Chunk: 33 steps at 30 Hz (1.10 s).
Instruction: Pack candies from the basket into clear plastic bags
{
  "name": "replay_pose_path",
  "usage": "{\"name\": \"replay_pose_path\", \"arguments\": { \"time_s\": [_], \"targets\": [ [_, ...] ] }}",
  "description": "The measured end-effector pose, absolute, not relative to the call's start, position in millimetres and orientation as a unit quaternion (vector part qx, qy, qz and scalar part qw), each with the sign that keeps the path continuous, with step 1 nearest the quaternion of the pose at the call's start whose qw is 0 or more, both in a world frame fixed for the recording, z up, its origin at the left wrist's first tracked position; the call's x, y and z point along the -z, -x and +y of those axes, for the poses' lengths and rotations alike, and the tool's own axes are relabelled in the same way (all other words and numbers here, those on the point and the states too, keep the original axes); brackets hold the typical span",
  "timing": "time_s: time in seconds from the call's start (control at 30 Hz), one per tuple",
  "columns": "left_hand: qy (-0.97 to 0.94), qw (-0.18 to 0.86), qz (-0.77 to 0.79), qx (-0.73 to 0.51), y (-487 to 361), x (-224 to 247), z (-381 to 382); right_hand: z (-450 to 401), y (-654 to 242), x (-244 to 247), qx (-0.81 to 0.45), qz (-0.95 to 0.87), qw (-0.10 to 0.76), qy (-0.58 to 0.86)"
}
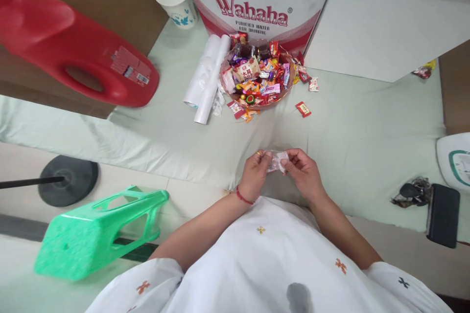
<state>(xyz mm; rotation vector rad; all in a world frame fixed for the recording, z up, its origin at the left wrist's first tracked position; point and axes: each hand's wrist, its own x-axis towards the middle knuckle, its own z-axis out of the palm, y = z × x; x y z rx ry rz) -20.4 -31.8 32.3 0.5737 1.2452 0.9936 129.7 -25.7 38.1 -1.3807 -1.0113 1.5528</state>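
Note:
Between my two hands, close to my body, is a small pinkish, crinkled clear wrapper (275,161); whether a candy sits inside it I cannot make out. My left hand (256,170) is closed on its left end, thumb on top. The other end is pinched by my right hand (303,170), between thumb and fingers. Beyond the hands stands a scalloped bowl (224,94) heaped with wrapped candies (257,76). One red candy packet (303,109) lies on the cloth right of the bowl.
Behind the bowl stands a Wahaha water carton (257,10), with white paper rolls (209,78) and a paper cup (176,4) to its left. A red jug (84,49) is far left, a green stool (99,234) below. Keys (413,191) and a phone (443,215) lie right.

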Motion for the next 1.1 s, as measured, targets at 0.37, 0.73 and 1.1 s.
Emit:
{"name": "replay_pose_path", "arguments": {
  "time_s": [0.37,0.73,1.1],
  "targets": [
    [-0.304,0.611,0.563,-0.466,14.5,-35.7,-30.4,-36.8,-127.1,-30.5,-0.529,-0.416,0.447,0.589],
    [-0.235,0.638,0.527,-0.511,34.0,-39.7,-23.8,-22.0,-171.2,-33.7,-0.606,-0.278,0.47,0.579],
    [-0.154,0.752,0.43,-0.476,37.1,-57.9,-27.5,-21.4,-155.5,-33.3,-0.587,-0.322,0.475,0.571]
  ]
}}
